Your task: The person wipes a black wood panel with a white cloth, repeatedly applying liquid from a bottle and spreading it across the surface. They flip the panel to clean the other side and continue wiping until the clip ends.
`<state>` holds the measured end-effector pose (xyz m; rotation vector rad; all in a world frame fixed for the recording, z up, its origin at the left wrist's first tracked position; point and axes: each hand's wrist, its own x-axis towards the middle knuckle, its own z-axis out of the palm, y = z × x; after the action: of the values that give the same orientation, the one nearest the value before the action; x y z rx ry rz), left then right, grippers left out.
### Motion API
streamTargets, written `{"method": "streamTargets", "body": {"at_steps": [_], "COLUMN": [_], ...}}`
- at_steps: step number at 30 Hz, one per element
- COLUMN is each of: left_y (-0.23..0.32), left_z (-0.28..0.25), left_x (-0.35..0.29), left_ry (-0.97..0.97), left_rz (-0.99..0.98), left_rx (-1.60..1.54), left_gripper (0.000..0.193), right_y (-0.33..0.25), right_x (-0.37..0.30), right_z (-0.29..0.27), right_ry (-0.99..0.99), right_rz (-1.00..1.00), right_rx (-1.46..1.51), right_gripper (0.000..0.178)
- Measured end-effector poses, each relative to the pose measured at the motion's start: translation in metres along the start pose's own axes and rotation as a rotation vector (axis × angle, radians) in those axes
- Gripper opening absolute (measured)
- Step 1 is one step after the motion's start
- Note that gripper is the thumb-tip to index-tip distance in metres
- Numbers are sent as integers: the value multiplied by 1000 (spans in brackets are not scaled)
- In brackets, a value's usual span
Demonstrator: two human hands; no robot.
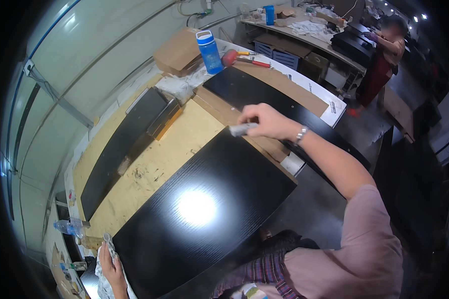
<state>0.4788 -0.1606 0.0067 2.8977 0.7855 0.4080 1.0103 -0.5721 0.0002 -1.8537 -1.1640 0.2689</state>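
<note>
A large glossy black wood-grain panel (219, 184) lies flat in front of me, with a bright light reflected on it. At its far right corner my right hand (267, 121) is closed around a small light grey piece (241, 130), perhaps a folded cloth or pad. That piece is at the panel's edge; its exact kind is unclear. By the panel's left end my left hand (111, 267) holds a patterned white cloth (103, 288), its fingers long and close together along the edge. Part of that cloth is hidden under the palm.
A curved black panel (122, 144) stands on the yellowish tabletop (149, 167). Behind are another long black panel (254, 92), a blue bottle (210, 54), a red mallet (230, 58) and a cardboard box (177, 52). Another person (384, 55) works at the far bench.
</note>
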Motion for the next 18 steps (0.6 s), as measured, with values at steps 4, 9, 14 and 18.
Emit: {"method": "streamTargets", "body": {"at_steps": [4, 9, 14, 18], "left_y": [-5, -5, -18, -5], "left_z": [-2, 2, 2, -1], "left_x": [-5, 2, 1, -1], "left_ry": [9, 0, -4, -8], "left_rz": [-11, -19, 28, 10], "left_rx": [16, -34, 16, -67], "left_gripper": [50, 49, 48, 48], "right_y": [-13, -13, -11, -41], "right_x": [-43, -15, -22, -111], "right_z": [-19, -7, 4, -10], "right_ry": [-134, 113, 61, -50], "right_rz": [40, -87, -39, -1], "right_rx": [111, 76, 3, 87], "right_gripper": [29, 30, 32, 33]}}
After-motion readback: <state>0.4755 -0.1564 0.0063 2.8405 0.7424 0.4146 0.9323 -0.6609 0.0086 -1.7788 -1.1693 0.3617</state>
